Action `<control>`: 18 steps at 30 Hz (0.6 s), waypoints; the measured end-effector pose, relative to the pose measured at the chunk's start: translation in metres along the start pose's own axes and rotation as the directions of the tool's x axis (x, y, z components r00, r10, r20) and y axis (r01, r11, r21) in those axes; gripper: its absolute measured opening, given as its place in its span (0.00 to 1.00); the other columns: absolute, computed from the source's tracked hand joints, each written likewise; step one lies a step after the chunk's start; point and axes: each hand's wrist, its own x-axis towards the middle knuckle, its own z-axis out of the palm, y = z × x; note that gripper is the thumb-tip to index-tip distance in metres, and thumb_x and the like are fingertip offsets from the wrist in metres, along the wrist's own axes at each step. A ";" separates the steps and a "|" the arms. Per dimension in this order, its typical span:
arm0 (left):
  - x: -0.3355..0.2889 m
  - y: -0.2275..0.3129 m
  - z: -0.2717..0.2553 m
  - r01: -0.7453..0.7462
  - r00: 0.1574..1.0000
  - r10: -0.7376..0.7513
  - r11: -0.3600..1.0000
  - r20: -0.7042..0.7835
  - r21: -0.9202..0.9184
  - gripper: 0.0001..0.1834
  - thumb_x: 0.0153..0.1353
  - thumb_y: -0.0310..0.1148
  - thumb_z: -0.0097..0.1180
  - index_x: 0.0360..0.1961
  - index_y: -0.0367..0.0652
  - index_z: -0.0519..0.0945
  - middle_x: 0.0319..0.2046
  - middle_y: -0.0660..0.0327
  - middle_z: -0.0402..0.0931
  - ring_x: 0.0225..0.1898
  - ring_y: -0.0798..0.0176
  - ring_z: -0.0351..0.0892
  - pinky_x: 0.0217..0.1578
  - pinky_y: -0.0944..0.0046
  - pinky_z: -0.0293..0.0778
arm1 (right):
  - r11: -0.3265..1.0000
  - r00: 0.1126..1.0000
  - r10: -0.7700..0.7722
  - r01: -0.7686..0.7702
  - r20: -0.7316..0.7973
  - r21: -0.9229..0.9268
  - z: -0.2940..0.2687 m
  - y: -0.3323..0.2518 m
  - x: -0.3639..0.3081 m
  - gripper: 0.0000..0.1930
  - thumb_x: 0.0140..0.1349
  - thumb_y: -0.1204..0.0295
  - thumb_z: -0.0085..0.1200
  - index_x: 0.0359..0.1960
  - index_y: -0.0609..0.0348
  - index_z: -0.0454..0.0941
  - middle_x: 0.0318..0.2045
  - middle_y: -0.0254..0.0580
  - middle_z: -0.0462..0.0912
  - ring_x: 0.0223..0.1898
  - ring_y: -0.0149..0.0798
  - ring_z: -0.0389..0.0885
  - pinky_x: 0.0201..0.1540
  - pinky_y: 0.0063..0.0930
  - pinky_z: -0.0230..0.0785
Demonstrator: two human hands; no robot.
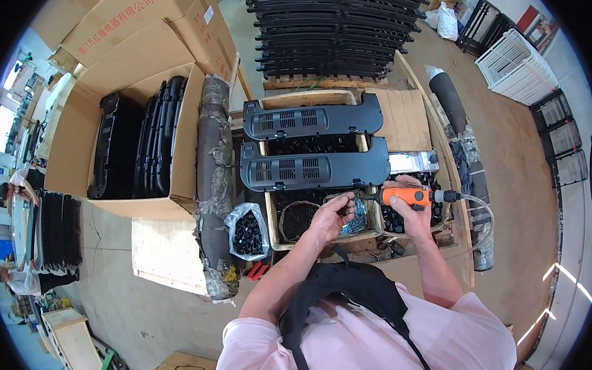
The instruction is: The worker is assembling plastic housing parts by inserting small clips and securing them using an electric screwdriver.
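Note:
My right hand (414, 217) is wrapped round an orange power screwdriver (409, 196), its bit pointing left and a pale cable or hose trailing from its rear. Close to the bit, my left hand (331, 220) has its fingertips pinched together; whatever they hold is too small to make out. Just beyond both hands, a black vented plastic panel (316, 169) lies across a wooden crate, with a second black panel (313, 120) parallel behind it. Below the left hand's fingers sits a heap of silvery screws (358, 220), beside a bag of small dark parts (299, 219).
Left of the crate stand a padded post (214, 182), a clear bag of black pieces (248, 236) and an open carton (126, 206) with upright black panels. Behind is a pallet stack of black parts (338, 32). Two people work at far left.

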 end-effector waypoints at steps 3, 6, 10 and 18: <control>-0.001 -0.002 0.003 0.024 0.999 -0.025 0.998 -0.024 -0.054 0.14 0.76 0.35 0.55 0.54 0.38 0.82 0.41 0.60 0.84 0.39 0.65 0.85 0.41 0.64 0.86 | 0.999 0.999 -0.030 0.031 0.041 -0.021 0.001 0.006 -0.003 0.26 0.60 0.77 0.64 0.60 0.64 0.70 0.53 0.55 0.84 0.55 0.41 0.83 0.62 0.39 0.74; -0.001 -0.005 0.003 0.028 0.999 -0.031 0.996 -0.038 -0.082 0.14 0.75 0.36 0.56 0.54 0.38 0.82 0.40 0.60 0.84 0.37 0.66 0.86 0.41 0.65 0.87 | 0.998 0.997 -0.050 0.052 0.059 -0.027 0.003 0.010 -0.006 0.26 0.61 0.77 0.65 0.61 0.65 0.70 0.54 0.56 0.84 0.56 0.41 0.83 0.62 0.39 0.74; -0.001 -0.007 0.006 0.025 0.998 -0.031 0.993 -0.053 -0.112 0.14 0.75 0.37 0.57 0.52 0.38 0.82 0.38 0.60 0.84 0.36 0.65 0.86 0.42 0.64 0.88 | 0.997 0.995 -0.077 0.079 0.068 -0.022 0.003 0.016 -0.005 0.26 0.61 0.77 0.65 0.61 0.66 0.70 0.54 0.56 0.84 0.56 0.41 0.83 0.63 0.39 0.74; 0.002 -0.010 0.010 0.005 0.998 -0.015 0.984 -0.059 -0.179 0.14 0.75 0.35 0.57 0.53 0.38 0.81 0.38 0.59 0.82 0.39 0.62 0.85 0.46 0.61 0.87 | 0.997 0.996 -0.061 0.063 0.067 -0.034 0.006 0.016 -0.004 0.26 0.61 0.80 0.62 0.61 0.64 0.70 0.54 0.55 0.84 0.57 0.43 0.82 0.64 0.41 0.72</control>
